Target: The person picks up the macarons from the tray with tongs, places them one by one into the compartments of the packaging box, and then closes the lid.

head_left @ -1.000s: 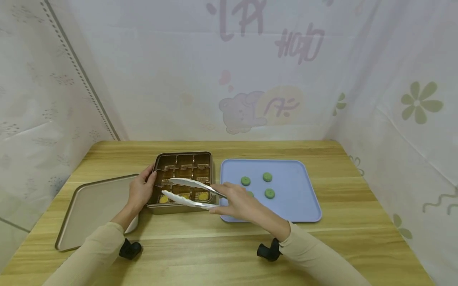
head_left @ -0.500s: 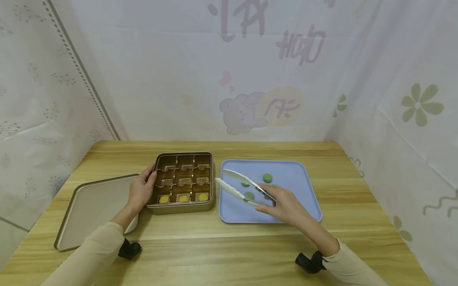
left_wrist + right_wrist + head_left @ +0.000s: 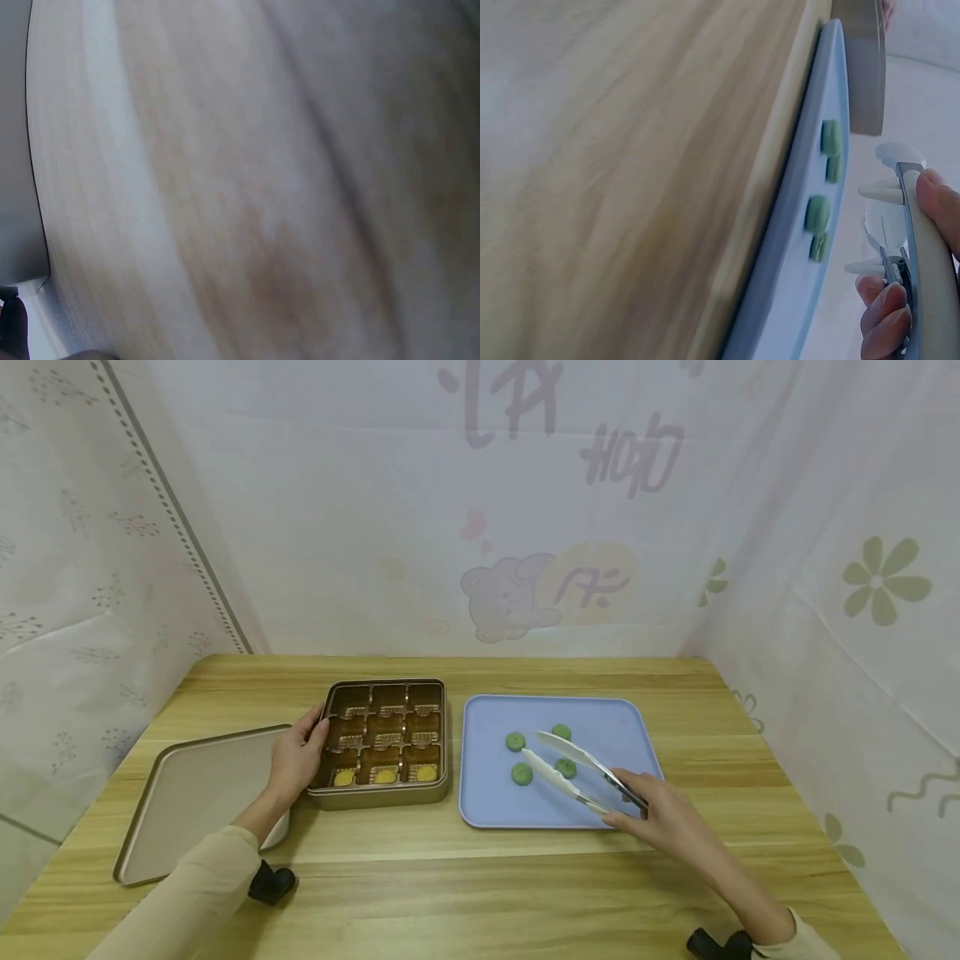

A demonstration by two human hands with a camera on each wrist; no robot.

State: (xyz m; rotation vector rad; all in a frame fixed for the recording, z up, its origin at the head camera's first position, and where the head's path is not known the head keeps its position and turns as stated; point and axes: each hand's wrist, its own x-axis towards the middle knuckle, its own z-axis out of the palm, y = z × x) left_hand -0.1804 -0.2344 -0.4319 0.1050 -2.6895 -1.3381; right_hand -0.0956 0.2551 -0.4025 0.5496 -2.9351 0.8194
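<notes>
My left hand (image 3: 295, 762) rests against the left side of a bronze square tin (image 3: 382, 797), its fingertips and thumb at the rim. A brown insert with nine-style square compartments fills the tin. Three yellow round pieces (image 3: 386, 776) lie in its front row, one per compartment. Over the blue tray (image 3: 487, 810), my right hand (image 3: 663, 814) grips tongs (image 3: 553, 773) with white scalloped ends, spread apart with nothing between them. Several round green pieces (image 3: 521, 773) with patterned tops lie on the tray; the tongs overlap two of them in the head view.
A flat beige lid (image 3: 202, 797) with a raised rim lies left of the tin, partly under my left forearm. All stands on a wood-grain table (image 3: 450, 893). A patterned white curtain (image 3: 360, 527) hangs behind and at both sides.
My right hand has carried the tongs from above the tin rightward to above the tray. A third yellow piece shows fully in the front row. My left hand has stayed at the tin.
</notes>
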